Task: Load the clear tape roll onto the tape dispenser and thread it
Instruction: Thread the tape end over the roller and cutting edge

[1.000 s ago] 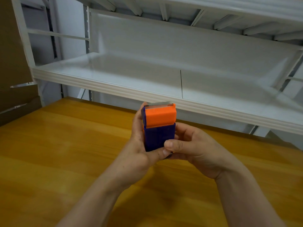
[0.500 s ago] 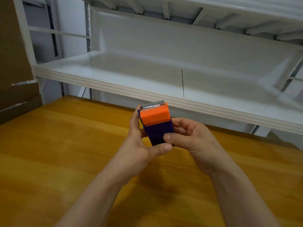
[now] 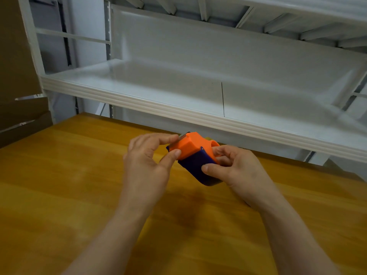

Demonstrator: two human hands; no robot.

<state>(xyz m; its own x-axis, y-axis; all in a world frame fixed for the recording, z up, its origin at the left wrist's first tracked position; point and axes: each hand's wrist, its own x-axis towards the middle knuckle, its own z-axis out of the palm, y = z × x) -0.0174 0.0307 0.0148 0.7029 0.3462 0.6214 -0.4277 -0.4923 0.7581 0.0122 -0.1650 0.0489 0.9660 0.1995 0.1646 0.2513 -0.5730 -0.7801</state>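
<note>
Head view: one wide shot looking down at both hands.
Tape dispenser [image 3: 196, 155]: orange top on a dark blue body, tilted, held in the air just above the worktop [image 3: 59, 185], in front of the person.
Right hand [image 3: 238, 171]: fingers [image 3: 210, 168] curled round the blue body, thumb lying across its near side.
Left hand [image 3: 147, 165]: thumb and forefinger pinch the orange front end by the metal edge.
Behind: a white metal shelf [image 3: 158, 92].
Left edge: brown cardboard [image 3: 15, 76].

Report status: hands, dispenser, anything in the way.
Right hand grips tape dispenser body; left hand pinches its cutter end. Dispenser held above wooden table. Threading not discernible. Nothing blocking.
</note>
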